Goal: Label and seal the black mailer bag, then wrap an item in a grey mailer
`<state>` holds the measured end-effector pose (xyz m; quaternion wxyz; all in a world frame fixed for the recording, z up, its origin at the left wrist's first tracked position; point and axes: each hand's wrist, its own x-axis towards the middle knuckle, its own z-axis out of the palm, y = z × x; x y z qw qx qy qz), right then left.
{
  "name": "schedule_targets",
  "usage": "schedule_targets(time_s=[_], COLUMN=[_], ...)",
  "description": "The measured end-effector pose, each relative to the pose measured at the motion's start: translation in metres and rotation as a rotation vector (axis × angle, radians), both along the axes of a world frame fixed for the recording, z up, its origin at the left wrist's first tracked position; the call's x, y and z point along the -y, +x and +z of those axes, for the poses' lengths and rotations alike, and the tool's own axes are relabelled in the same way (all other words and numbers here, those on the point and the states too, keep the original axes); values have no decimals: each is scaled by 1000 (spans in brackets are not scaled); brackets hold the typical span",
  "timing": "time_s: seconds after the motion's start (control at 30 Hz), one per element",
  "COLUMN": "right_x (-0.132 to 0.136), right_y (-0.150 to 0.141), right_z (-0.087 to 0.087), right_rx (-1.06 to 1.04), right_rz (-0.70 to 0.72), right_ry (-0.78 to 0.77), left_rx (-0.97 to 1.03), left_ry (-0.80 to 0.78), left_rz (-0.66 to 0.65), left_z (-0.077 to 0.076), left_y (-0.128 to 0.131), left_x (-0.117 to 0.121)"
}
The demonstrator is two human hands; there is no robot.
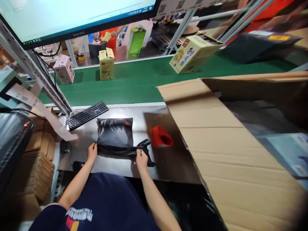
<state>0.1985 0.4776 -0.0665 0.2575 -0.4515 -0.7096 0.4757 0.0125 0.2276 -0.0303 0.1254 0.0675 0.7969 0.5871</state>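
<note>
Both L hand [92, 152] & R hand [141, 158] had fingers pinching blk bag's [115, 132] near flap [115, 150]; flap's long axis ran L–R, bag body pointed far.

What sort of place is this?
Probably a packing station in a warehouse: cartons stand on what looks like a green conveyor, a printed strip resembles shipping labels, and a black plastic bag lies on the bench.

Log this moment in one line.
left hand: holding black bag | right hand: holding same bag | bag: on table | keyboard: beyond bag, leftward
</note>
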Motion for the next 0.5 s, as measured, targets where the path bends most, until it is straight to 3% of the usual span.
schedule_targets(time_s=[0.3,0.5], right_x=[-7,-7], right_y=[-21,-40], right_z=[7,18], right_rx=[149,647], right_rz=[-165,78], right_ry=[163,141], left_rx=[-181,-128], left_ry=[-136,-359], left_rz=[166,88], left_z=[-2,-11], left_y=[-2,-15], left_x=[-15,-24])
